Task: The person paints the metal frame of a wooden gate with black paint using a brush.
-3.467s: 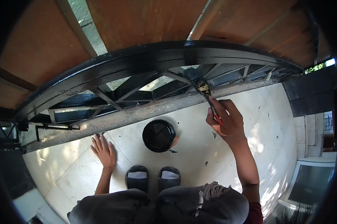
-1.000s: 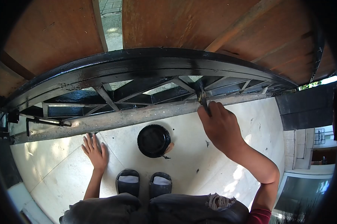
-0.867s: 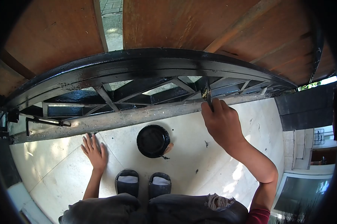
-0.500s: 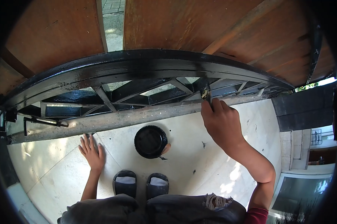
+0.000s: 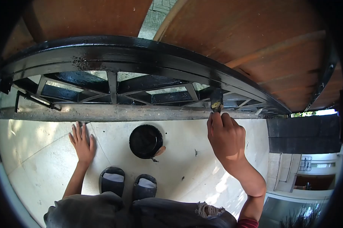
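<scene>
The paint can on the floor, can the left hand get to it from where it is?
Probably yes. The left hand lies flat on the pale floor, and the paint can stands open just beside it, with only bare floor between them. The right hand is busy holding the brush.

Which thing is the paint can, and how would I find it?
Start at the long black gate frame across the top, then drop to the pale floor below it. The paint can sits there between the left hand and right hand: the only round thing, filled with black.
</scene>
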Tool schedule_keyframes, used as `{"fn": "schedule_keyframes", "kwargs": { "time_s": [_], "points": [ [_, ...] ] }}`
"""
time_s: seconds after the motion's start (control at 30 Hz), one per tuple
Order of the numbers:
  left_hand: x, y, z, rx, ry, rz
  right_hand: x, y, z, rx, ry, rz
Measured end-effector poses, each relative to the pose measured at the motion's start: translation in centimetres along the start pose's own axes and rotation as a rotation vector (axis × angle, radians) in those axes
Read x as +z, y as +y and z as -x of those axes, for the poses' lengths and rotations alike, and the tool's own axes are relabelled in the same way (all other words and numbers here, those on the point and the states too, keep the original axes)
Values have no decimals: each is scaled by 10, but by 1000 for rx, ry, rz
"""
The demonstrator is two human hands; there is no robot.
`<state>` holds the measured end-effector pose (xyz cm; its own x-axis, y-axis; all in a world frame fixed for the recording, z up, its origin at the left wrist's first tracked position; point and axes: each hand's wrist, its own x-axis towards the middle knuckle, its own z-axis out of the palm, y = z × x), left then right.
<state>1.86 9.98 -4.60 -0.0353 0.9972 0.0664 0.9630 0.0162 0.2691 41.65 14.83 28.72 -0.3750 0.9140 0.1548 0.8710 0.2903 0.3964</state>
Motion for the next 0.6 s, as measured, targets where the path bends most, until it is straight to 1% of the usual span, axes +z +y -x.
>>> {"fn": "schedule_keyframes", "kwargs": {
  "time_s": [0.03,0.1,0.27,0.33,0.43,0.5,0.53,0.6],
  "points": [
    [0,0,1,-18,-8,8,1,0,-4,-20,-7,2],
    [0,0,0,-7,4,0,2,0,-9,11,54,26],
    [-1,1,0,-19,2,3,-2,-9,-7,16,7,21],
    [1,0,1,-19,-1,-3,6,-5,-12,40,40,82],
    [2,-1,-2,-17,15,-8,-5,-17,-4,31,63,33],
    [2,0,0,-4,10,0,1,-8,-11,-14,139,58],
    [2,0,-1,-7,9,2,8,-2,-11,46,97,103],
    [2,0,-1,-13,2,0,0,-9,-4,50,99,83]
  ]
}}
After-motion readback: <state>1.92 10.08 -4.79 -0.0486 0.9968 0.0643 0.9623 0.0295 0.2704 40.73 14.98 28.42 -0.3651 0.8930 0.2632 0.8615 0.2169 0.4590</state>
